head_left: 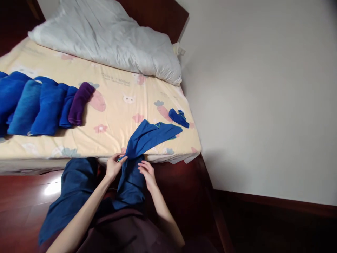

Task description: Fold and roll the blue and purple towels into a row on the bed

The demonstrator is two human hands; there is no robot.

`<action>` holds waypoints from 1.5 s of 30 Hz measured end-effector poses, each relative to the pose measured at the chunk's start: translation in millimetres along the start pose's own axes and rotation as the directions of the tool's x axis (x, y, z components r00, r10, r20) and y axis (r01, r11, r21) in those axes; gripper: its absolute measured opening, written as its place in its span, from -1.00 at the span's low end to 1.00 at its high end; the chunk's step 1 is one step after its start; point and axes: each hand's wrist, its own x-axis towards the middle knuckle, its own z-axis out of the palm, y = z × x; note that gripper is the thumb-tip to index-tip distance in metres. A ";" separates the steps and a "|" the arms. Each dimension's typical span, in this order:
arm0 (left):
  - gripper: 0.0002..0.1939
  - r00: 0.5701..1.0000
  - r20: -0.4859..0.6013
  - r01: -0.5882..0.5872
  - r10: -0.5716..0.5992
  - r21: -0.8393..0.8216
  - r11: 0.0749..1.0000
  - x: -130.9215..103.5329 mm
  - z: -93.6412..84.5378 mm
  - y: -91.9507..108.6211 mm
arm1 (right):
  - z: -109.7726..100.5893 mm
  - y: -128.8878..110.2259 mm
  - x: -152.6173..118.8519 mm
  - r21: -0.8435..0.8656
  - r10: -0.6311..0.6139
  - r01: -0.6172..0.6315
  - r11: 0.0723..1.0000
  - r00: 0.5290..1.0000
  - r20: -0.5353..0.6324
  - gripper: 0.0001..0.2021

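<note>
A blue cloth with a yellow-green edge lies folded and slanting across the front edge of the bed, its near end hanging over my knee. My left hand pinches that near corner between thumb and fingers. Just right of the cloth, my right hand is held with its fingers apart and nothing in them. A smaller crumpled blue cloth with the same bright edging rests near the bed's right side.
Several rolled blue towels and a purple one line the left of the bed. A grey-white quilt is heaped at the headboard. The wall stands close on the right.
</note>
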 end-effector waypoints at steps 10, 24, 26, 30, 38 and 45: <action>-0.57 0.932 0.027 0.329 -0.362 -0.484 0.811 -152.0 -96.5 85.2 | 62.7 37.7 -75.8 -0.424 -0.532 0.460 0.780 0.844 -0.062 -0.76; -0.76 0.866 -0.220 -0.409 0.450 0.207 0.889 -186.1 -149.0 118.6 | 98.9 22.5 -111.0 -0.325 -0.558 0.818 0.474 0.565 0.608 -0.76; -0.70 0.759 -0.121 -0.545 0.639 0.417 0.727 -187.2 -154.0 117.7 | 100.2 30.3 -113.4 -0.355 -0.626 0.826 0.438 0.564 0.539 -0.82; -0.59 0.642 0.040 -0.612 0.766 0.628 0.480 -191.0 -168.7 119.6 | 94.7 31.0 -115.3 -0.375 -0.769 0.856 0.356 0.496 0.403 -0.55; -0.71 0.606 0.068 -0.558 0.792 0.746 0.363 -177.1 -195.2 138.8 | 76.7 -0.9 -136.3 -0.325 -0.905 0.897 0.301 0.376 0.199 -0.59; -0.71 0.389 -0.236 -0.427 0.891 0.811 0.401 -192.7 -243.7 184.9 | 79.8 -5.1 -165.1 -0.179 -0.707 0.902 0.392 0.420 0.569 -0.69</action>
